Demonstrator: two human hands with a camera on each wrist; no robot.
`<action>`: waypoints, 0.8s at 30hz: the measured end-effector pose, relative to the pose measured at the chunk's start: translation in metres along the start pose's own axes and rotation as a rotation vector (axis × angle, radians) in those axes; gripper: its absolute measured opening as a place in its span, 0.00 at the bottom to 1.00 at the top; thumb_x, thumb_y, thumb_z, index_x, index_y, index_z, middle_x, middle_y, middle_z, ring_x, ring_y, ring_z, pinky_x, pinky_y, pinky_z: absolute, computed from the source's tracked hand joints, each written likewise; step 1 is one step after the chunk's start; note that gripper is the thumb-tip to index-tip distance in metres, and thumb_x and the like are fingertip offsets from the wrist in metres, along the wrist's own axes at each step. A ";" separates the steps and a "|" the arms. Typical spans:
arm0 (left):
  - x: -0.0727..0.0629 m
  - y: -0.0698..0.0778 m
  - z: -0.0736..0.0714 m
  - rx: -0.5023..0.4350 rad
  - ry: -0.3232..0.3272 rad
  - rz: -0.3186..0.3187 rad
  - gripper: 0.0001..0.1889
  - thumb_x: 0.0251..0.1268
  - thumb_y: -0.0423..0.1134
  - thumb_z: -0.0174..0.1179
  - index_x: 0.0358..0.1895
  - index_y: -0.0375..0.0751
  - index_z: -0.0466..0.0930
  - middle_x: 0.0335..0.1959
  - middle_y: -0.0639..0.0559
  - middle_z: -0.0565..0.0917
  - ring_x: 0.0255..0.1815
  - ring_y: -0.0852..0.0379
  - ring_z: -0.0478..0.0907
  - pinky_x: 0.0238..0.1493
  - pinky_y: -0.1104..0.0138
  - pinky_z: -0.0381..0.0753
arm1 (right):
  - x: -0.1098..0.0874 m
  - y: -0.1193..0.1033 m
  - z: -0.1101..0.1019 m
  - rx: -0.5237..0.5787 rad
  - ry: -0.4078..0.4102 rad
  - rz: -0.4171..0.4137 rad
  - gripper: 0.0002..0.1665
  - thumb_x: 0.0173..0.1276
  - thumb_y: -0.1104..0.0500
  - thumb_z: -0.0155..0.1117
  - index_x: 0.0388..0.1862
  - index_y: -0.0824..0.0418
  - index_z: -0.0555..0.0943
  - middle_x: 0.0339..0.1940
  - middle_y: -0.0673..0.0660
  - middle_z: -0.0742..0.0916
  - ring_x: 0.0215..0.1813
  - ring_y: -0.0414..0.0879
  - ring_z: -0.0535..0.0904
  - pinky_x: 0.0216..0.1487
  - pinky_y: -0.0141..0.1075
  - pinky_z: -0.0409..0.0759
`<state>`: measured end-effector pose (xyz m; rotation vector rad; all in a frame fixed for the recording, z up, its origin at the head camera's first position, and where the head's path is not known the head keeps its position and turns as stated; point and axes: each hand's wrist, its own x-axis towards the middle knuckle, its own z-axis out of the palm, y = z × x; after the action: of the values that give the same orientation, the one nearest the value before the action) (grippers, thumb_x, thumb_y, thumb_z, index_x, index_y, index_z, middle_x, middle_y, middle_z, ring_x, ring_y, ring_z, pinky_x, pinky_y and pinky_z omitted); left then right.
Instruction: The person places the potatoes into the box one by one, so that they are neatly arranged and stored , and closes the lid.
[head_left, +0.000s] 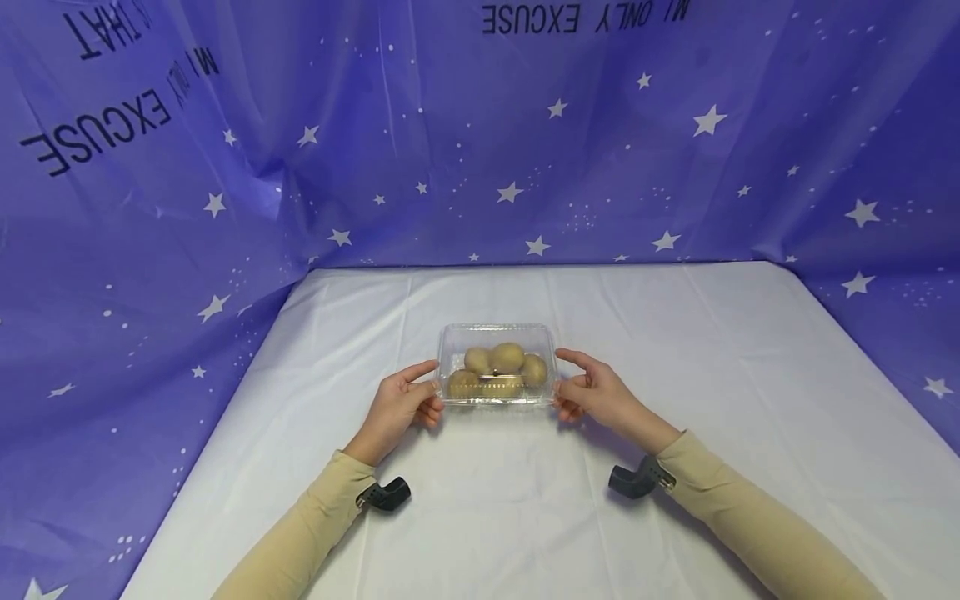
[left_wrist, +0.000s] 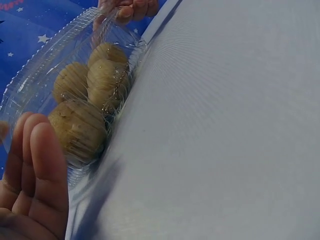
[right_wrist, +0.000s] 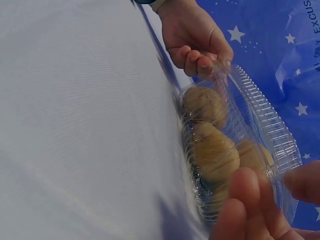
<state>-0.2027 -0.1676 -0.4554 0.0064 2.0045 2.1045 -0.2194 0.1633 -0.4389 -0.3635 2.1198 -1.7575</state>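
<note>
A clear plastic clamshell container point(head_left: 454, 340) with its lid down sits near the middle of the table in the head view. Through the plastic show several yellow-brown potatoes point(head_left: 507, 357). My left hand point(head_left: 399, 407) holds the container's left side, index finger and thumb at its edge and the other fingers curled below. At the opposite side my right hand point(head_left: 602, 395) holds it the same way, thumb and index finger at the rim. Both wrist views show the ridged rim and potatoes close up; in the right one the other hand grips the far end.
White cloth point(head_left: 487, 517) covers the table under the container. A purple-blue curtain point(head_left: 450, 150) with white stars and lettering hangs along the back and sides. Dark curved wrist mounts point(head_left: 388, 495) stick out from both beige sleeves point(head_left: 303, 525).
</note>
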 end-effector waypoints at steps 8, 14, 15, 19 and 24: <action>-0.002 -0.003 0.003 -0.008 0.010 -0.024 0.30 0.73 0.30 0.50 0.76 0.26 0.59 0.19 0.59 0.83 0.19 0.65 0.80 0.24 0.73 0.83 | -0.001 0.001 -0.002 0.080 -0.073 0.069 0.50 0.71 0.65 0.59 0.83 0.68 0.43 0.30 0.55 0.90 0.27 0.42 0.86 0.33 0.36 0.88; -0.005 -0.005 0.008 -0.017 0.011 -0.028 0.31 0.70 0.30 0.51 0.76 0.29 0.60 0.19 0.58 0.83 0.19 0.64 0.80 0.23 0.72 0.84 | -0.006 0.002 0.000 0.114 -0.098 0.083 0.56 0.69 0.67 0.62 0.84 0.65 0.37 0.29 0.52 0.90 0.27 0.41 0.86 0.34 0.38 0.89; -0.005 -0.005 0.009 -0.017 0.005 -0.024 0.31 0.71 0.30 0.51 0.76 0.29 0.60 0.19 0.58 0.83 0.19 0.64 0.80 0.24 0.72 0.84 | -0.007 0.001 0.001 0.116 -0.090 0.081 0.57 0.68 0.68 0.62 0.84 0.65 0.37 0.28 0.51 0.89 0.26 0.41 0.85 0.34 0.38 0.89; -0.004 -0.004 0.010 -0.015 -0.014 0.000 0.31 0.71 0.30 0.52 0.76 0.29 0.59 0.18 0.59 0.83 0.18 0.64 0.80 0.23 0.71 0.84 | -0.008 0.000 0.000 0.112 -0.079 0.067 0.57 0.67 0.69 0.62 0.84 0.65 0.36 0.25 0.49 0.89 0.25 0.40 0.83 0.33 0.36 0.88; -0.003 -0.005 0.009 0.000 -0.001 -0.006 0.31 0.71 0.30 0.52 0.76 0.28 0.61 0.17 0.58 0.83 0.17 0.64 0.80 0.22 0.71 0.83 | -0.006 0.000 -0.002 0.091 -0.097 0.090 0.57 0.69 0.66 0.63 0.84 0.65 0.36 0.27 0.52 0.89 0.25 0.41 0.84 0.33 0.37 0.88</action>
<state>-0.1971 -0.1594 -0.4590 0.0022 2.0016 2.1002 -0.2145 0.1676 -0.4374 -0.3164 1.9508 -1.7421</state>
